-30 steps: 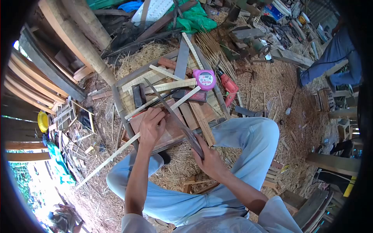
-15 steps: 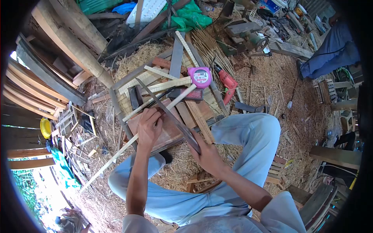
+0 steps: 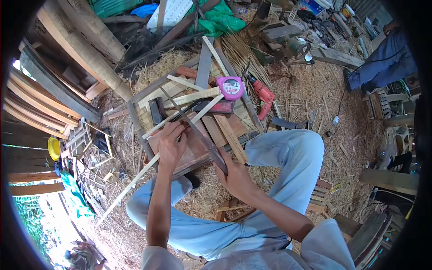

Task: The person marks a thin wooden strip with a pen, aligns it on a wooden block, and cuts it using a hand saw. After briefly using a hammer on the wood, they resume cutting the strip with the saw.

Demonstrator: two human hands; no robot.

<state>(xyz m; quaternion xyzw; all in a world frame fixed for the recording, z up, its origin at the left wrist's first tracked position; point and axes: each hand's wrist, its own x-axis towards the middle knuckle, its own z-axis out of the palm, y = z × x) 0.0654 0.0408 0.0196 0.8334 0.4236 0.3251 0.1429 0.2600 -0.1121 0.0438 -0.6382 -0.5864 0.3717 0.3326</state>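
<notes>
Dark blade (image 3: 202, 140), grasped by right hand (image 3: 236, 180), is now pushed slightly toward twelve o'clock; work seems continued across pale strip (image 3: 132, 182), grasped by left hand (image 3: 169, 145).

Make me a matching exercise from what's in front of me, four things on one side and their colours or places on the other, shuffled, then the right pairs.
Things:
1. tape measure
2. long dark tool
3. drill
4. pale strip

Colours or places:
A. passing under the left hand
B. red
C. pink with a whitish label
D. gripped in the right hand

Pairs: 1-C, 2-D, 3-B, 4-A
</notes>
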